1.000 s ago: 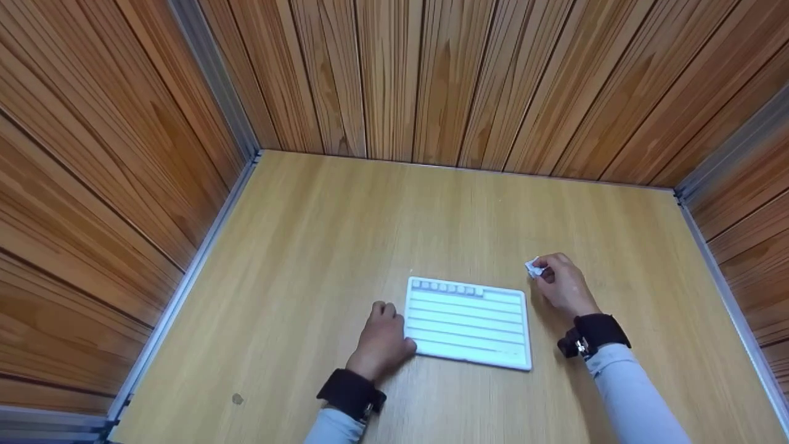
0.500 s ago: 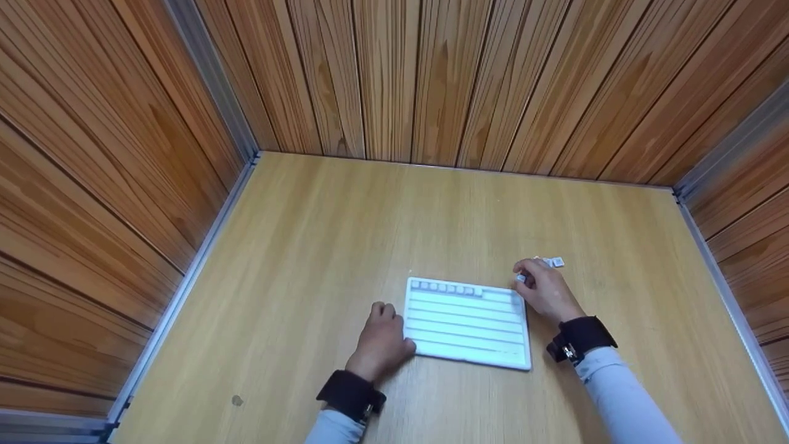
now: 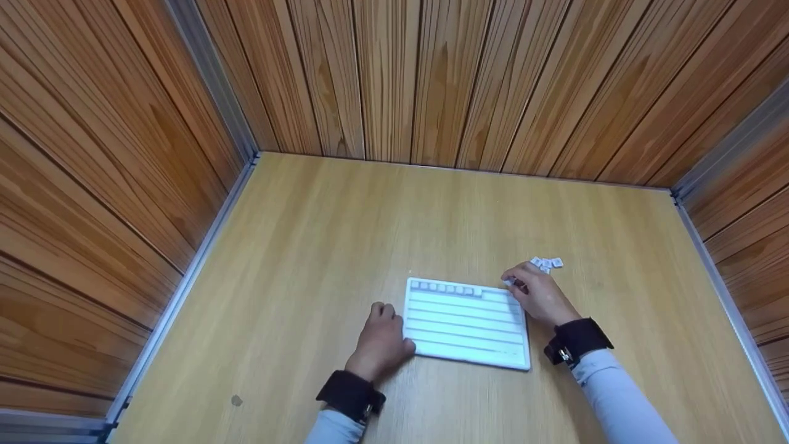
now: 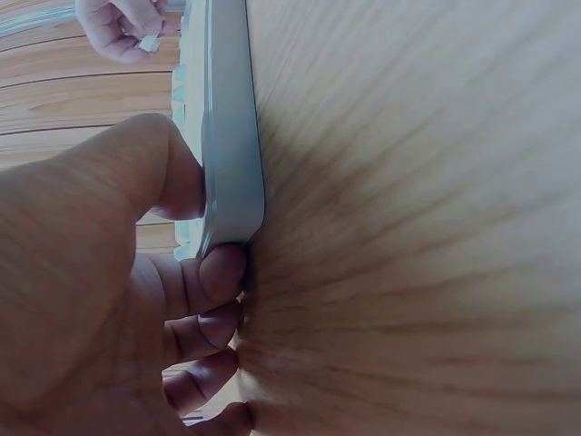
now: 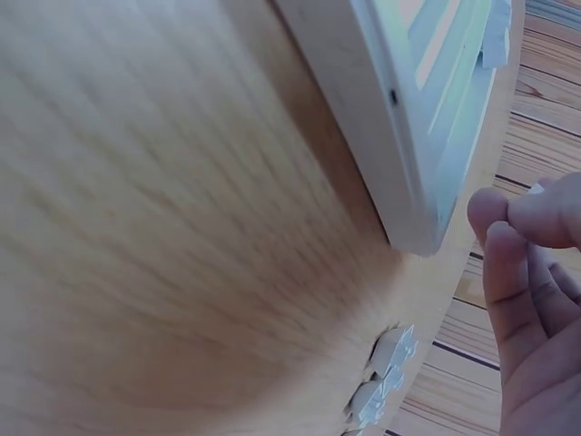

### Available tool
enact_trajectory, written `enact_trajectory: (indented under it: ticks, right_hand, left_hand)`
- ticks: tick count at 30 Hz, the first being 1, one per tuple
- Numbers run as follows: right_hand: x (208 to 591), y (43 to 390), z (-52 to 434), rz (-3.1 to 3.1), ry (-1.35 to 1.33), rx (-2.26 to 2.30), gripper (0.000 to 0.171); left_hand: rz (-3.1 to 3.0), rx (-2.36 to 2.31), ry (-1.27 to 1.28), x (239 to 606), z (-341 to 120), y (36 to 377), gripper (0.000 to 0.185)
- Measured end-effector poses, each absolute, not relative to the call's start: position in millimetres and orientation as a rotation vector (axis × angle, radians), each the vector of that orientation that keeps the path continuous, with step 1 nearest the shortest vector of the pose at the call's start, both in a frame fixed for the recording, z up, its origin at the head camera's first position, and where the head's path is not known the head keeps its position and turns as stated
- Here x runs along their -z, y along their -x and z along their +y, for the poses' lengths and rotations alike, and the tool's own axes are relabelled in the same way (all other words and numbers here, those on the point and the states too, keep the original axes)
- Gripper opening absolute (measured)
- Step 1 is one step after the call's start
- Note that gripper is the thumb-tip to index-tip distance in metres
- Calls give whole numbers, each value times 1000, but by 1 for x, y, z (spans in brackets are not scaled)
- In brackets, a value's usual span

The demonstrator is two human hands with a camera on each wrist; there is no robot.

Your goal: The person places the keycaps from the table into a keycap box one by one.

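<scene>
A white rectangular board (image 3: pixel 465 330) with raised horizontal ridges lies on the wooden table. Several small white tiles (image 3: pixel 445 288) fill the left part of its top row. My left hand (image 3: pixel 381 342) holds the board's near left corner; in the left wrist view the bent thumb (image 4: pixel 177 177) presses its rim and the fingers lie against its side. Over the board's far right corner, my right hand (image 3: pixel 542 297) pinches one small white tile (image 3: pixel 508 281) between thumb and fingertips. Fingers mostly cover that tile in the right wrist view.
Loose white tiles (image 3: pixel 547 264) lie clustered on the table just beyond my right hand. Wood-plank walls with metal edging enclose the table at the back and sides. A dark round spot (image 3: pixel 237 401) marks the tabletop at front left.
My right hand has moved left from the loose tiles to the board's far right corner, carrying a tile. The loose tiles are now uncovered. My left hand and the board have stayed put.
</scene>
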State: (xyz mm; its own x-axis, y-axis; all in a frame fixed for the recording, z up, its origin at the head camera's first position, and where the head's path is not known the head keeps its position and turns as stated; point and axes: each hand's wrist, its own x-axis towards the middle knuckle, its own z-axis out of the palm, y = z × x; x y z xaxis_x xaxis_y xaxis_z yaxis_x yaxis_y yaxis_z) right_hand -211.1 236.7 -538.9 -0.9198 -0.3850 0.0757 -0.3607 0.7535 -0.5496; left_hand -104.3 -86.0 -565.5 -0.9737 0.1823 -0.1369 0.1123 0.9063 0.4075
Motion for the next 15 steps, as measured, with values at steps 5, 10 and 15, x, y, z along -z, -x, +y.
enact_trajectory:
  ticks: [5,10,15]
  right_hand:
    - [539,209,231,2915,652,834,20]
    - [538,208,225,2919,653,826,19]
    - [538,206,219,2880,647,812,21]
  left_hand:
    - [2885,-597,-208,566,-85,105,38]
    - [2892,-594,-224,565,-85,104,37]
    - [2902,-596,-234,564,-86,104,37]
